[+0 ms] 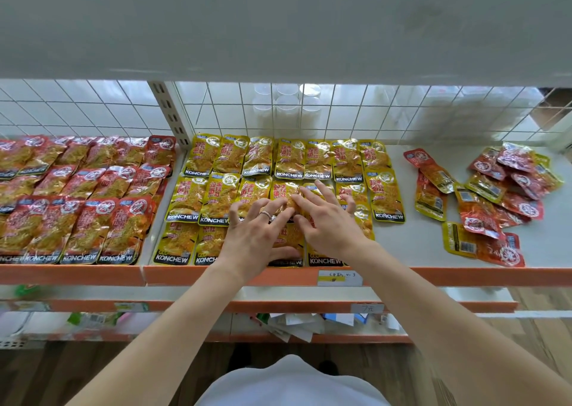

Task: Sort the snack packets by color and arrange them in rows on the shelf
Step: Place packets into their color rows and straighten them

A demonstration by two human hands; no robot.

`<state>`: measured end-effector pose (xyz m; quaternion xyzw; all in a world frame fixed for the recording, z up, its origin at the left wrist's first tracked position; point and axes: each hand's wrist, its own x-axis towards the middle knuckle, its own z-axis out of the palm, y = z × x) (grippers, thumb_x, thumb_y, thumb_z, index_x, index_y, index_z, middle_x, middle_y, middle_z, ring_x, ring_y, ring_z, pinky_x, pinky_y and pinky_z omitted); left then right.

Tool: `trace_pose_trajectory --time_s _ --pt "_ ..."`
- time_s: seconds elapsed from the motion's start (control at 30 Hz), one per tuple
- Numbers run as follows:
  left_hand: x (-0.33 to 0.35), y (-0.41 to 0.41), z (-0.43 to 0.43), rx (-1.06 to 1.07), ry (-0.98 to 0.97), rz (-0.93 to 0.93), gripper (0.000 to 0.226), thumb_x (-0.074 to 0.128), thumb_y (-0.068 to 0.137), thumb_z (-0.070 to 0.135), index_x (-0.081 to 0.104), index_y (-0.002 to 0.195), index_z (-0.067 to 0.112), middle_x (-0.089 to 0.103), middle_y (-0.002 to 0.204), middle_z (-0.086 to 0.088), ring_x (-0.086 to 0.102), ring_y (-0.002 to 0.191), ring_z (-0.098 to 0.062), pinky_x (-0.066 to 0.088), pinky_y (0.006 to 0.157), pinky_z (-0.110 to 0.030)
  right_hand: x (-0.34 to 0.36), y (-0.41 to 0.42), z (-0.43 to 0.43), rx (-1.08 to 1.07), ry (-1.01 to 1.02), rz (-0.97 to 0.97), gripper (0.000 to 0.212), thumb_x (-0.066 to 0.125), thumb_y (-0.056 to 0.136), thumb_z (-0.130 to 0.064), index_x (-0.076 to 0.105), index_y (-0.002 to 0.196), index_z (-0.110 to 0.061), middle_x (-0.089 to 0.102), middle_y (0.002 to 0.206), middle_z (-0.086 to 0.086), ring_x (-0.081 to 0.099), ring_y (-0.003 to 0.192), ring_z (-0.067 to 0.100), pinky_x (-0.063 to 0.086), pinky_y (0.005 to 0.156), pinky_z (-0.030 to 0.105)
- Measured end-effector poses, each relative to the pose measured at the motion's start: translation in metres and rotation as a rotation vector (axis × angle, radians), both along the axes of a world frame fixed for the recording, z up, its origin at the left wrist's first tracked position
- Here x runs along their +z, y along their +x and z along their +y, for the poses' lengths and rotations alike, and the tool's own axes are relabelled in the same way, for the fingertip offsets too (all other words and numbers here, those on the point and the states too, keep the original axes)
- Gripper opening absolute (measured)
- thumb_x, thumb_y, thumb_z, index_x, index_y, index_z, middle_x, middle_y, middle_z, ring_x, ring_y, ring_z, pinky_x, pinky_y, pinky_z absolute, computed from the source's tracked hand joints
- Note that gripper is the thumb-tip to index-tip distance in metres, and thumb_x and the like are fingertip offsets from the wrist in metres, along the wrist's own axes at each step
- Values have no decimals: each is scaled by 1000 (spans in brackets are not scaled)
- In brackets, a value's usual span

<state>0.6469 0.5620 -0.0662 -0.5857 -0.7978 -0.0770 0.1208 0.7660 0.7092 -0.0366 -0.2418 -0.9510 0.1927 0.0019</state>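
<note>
Yellow snack packets (291, 158) lie in three rows on the middle of the white shelf (411, 241). Red packets (77, 189) fill rows on the left section. An unsorted heap of red and yellow packets (495, 195) lies at the right. My left hand (257, 235), wearing a ring, and my right hand (328, 217) rest with spread fingers on the yellow packets of the middle and front rows. Their fingertips meet on one yellow packet (286, 193) in the middle row. Whether either hand grips it is unclear.
A white wire grid (340, 111) backs the shelf, with clear cups (288, 105) behind it. An upright post (168, 111) splits the two sections. The upper shelf (278, 25) hangs overhead. An orange front lip (433, 275) carries a price label (339, 278). Lower shelves hold more goods.
</note>
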Motion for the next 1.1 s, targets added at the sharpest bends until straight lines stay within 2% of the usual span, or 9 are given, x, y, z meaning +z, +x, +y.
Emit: trace_pose_trajectory --time_s 0.1,0.2,0.33,0.53,0.77,0.87,0.97,1.1 --pt "0 -2 -5 40 4 -46 75 33 87 78 58 134 25 55 142 3 48 129 -22 22 102 -51 1 2 1 0 1 23 51 37 104 -46 30 154 -38 15 165 -13 -5 153 10 -4 117 55" --pt "0 -3 -8 90 -2 -86 80 26 90 78 58 136 21 53 145 0 47 132 -23 24 106 -54 3 7 3 -20 11 62 51 39 104 -43 31 153 -37 15 166 -12 -4 153 11 -4 116 53" --pt "3 4 -6 86 32 -84 72 35 91 74 58 135 23 46 150 0 42 137 -25 22 109 -53 2 20 8 -61 46 84 51 42 103 -41 32 152 -37 14 166 -11 -3 154 12 -3 117 52" --pt "-3 24 4 118 11 -165 70 40 85 74 53 139 32 40 154 5 33 141 -21 21 110 -57 -9 52 18 -80 78 20 57 45 99 -51 30 152 -40 11 167 -9 -4 154 17 -1 117 54" --pt "3 13 12 166 -136 -115 94 30 72 95 39 147 38 24 161 6 22 144 -24 17 109 -57 -21 62 18 -69 1 40 58 43 100 -50 23 155 -41 8 167 -6 -6 154 17 -1 117 52" --pt "4 15 12 201 -185 -99 97 28 70 91 33 151 39 14 161 8 14 146 -22 15 109 -58 -23 63 17 -69 19 29 59 39 101 -51 21 156 -40 7 168 -6 -6 154 17 -1 118 52" --pt "4 19 11 205 -191 -108 94 31 73 87 31 153 37 17 161 6 14 145 -21 19 108 -61 -25 63 17 -71 29 32 59 37 101 -52 21 156 -39 6 168 -5 -5 154 18 0 119 53" --pt "1 27 9 118 -82 -69 76 34 88 76 43 147 29 35 156 0 32 139 -25 26 104 -59 -27 63 16 -61 45 50 61 36 99 -55 24 156 -38 10 167 -3 -2 154 19 2 118 52"
